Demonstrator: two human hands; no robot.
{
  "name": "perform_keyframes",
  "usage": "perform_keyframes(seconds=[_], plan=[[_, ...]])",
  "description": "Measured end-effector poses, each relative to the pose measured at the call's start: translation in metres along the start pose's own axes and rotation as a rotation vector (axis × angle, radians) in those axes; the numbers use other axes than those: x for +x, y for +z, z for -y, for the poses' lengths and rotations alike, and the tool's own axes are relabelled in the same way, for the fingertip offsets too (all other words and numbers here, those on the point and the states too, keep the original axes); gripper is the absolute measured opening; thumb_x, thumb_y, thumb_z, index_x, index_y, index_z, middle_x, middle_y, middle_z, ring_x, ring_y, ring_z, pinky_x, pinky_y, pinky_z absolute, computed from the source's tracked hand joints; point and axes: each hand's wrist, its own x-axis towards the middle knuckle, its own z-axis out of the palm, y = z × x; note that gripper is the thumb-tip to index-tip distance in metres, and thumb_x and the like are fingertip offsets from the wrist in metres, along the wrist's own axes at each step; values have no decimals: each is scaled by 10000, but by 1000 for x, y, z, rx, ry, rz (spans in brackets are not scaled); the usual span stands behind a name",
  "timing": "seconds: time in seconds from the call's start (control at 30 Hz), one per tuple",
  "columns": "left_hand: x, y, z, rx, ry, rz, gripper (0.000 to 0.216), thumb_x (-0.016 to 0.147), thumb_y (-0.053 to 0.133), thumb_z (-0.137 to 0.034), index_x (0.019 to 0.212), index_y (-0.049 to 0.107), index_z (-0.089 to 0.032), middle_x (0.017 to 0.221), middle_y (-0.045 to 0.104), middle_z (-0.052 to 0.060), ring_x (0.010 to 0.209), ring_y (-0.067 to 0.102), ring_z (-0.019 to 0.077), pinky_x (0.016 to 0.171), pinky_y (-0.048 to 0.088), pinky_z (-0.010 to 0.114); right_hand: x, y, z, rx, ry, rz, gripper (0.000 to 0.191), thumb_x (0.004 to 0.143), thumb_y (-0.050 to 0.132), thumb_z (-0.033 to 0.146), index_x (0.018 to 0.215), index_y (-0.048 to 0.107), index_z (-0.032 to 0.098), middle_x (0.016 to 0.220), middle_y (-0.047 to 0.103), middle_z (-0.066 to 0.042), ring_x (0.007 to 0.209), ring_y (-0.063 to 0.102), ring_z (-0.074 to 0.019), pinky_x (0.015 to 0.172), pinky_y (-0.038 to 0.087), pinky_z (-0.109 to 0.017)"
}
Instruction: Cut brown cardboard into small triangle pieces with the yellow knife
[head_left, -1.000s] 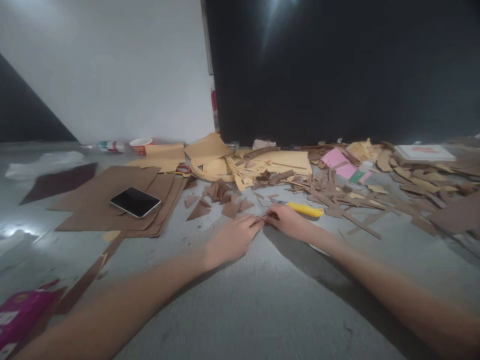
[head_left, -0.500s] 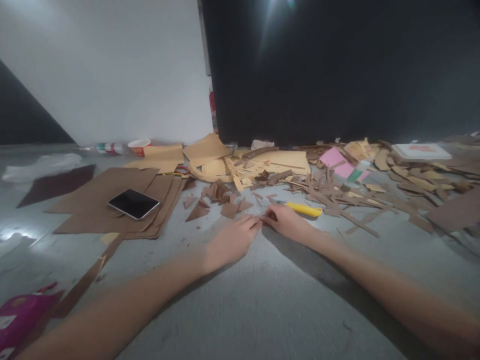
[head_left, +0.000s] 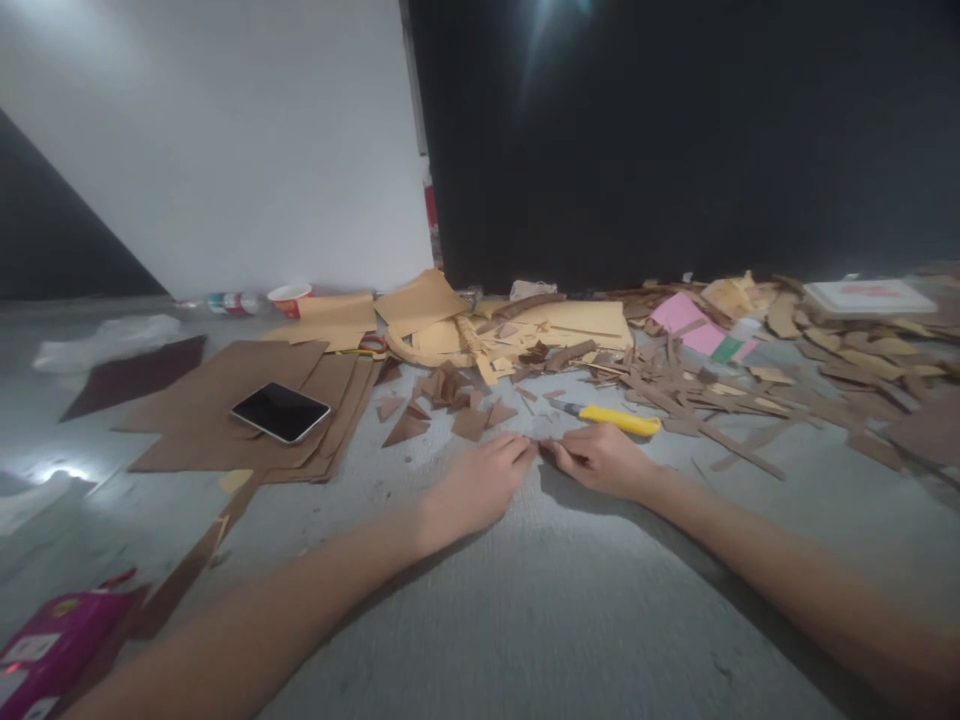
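Observation:
My left hand and my right hand lie low on the grey floor, fingertips meeting. Between them both hands pinch a small brown cardboard scrap, mostly hidden by the fingers. A yellow utility knife lies on the floor just behind my right hand, not touched. Several brown cardboard triangles are scattered just beyond my left hand.
A black phone rests on a stack of brown cardboard sheets at the left. Tan and brown offcuts, pink paper and a white box line the dark wall. A magenta box sits near left; a red cup far left.
Both hands stay together on the scrap and shifted slightly right and nearer in view as my head moved. The knife and phone have not moved.

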Motion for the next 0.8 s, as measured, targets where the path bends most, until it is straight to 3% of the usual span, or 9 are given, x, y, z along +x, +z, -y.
perform_keyframes(seconds=[0.37, 0.53, 0.8], plan=[[-1, 3, 2, -43, -20, -57, 464, 971, 438, 19, 1374, 638, -93, 1363, 707, 180, 1342, 655, 279, 1150, 564, 445, 7, -13, 0, 32, 3, 63, 594, 1122, 454, 401, 559, 514, 220, 520, 530, -5, 492, 362, -131, 580, 216, -357], [-2, 7, 9, -115, -44, -128, 447, 1024, 468, -42, 1394, 686, -166, 1406, 718, 133, 1379, 633, 255, 1179, 548, 462, 4, -15, 2, 148, -87, 76, 560, 1138, 414, 400, 616, 531, 237, 554, 536, -3, 495, 411, -139, 581, 267, -341], [-4, 2, 9, -43, -19, -103, 428, 1035, 475, -67, 1405, 681, -133, 1486, 663, 159, 1453, 570, 274, 1218, 506, 475, 2, -16, 14, 204, -202, 145, 515, 1127, 397, 345, 635, 511, 246, 562, 539, -6, 507, 435, -145, 588, 277, -350]])
